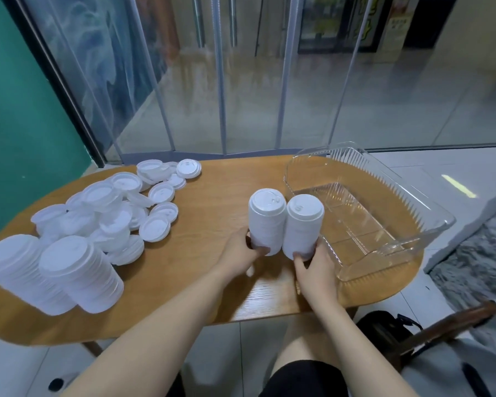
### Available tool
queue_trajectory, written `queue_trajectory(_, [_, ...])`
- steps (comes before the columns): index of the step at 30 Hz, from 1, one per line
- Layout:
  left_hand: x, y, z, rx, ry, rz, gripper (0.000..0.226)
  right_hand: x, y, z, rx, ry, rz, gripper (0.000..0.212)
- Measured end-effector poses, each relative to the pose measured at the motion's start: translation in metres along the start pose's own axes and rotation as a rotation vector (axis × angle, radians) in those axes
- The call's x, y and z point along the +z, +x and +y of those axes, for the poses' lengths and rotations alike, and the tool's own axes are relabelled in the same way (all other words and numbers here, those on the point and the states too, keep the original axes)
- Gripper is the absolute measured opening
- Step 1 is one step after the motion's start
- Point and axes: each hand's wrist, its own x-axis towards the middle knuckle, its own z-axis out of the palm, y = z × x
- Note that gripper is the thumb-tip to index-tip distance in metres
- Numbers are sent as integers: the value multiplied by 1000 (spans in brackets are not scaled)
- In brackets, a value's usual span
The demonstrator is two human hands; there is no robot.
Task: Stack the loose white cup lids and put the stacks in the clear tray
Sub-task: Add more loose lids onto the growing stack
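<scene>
Left hand (242, 250) grips one lid stack (267, 222), right hand (317, 263) grips another stack (304, 226), the two touching, just beside the tray (384, 196) on the tabletop (212, 224).

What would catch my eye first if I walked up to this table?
Probably the two hands, left hand and right hand, each gripping a tall stack of white lids side by side at the table's middle. Next, the messy heap of loose lids at far left, and the empty clear tray waiting on the right.
</scene>
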Motion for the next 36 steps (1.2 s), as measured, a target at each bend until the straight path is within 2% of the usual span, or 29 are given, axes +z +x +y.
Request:
queue_trajectory(3, [-13,-9,4,-7,103,-72,57,3,-15,3,44,-21,13,36])
queue_trajectory(5, [-28,-20,7,-34,237,-118,57,9,-31,0,57,11,57,40])
queue_trajectory(8, [-66,-35,21,15,529,-158,78,27,-60,-19,-22,96,55,38])
queue_trajectory(11, [-119,-49,52,111,774,-188,70,58,-76,-38,-153,127,-139,31])
queue_trajectory(14, [-183,-60,85,113,926,-168,61,91,-79,-68,-188,188,-346,33])
queue_trajectory(17, [-244,-53,90,69,1066,-179,52,131,-72,-91,-227,218,-443,38])
queue_trajectory(21, [-296,-21,56,2,1148,-267,47,184,-53,-108,-298,228,-527,53])
queue_trajectory(26, [-316,23,9,34,1181,-342,61,234,-11,-135,-399,151,-516,84])
queue_trajectory(33, [-297,76,-37,130,1193,-542,72,271,26,-146,-560,158,-523,79])
queue_trajectory(36, [-287,89,-54,156,1218,-589,68,269,28,-142,-561,209,-507,78])
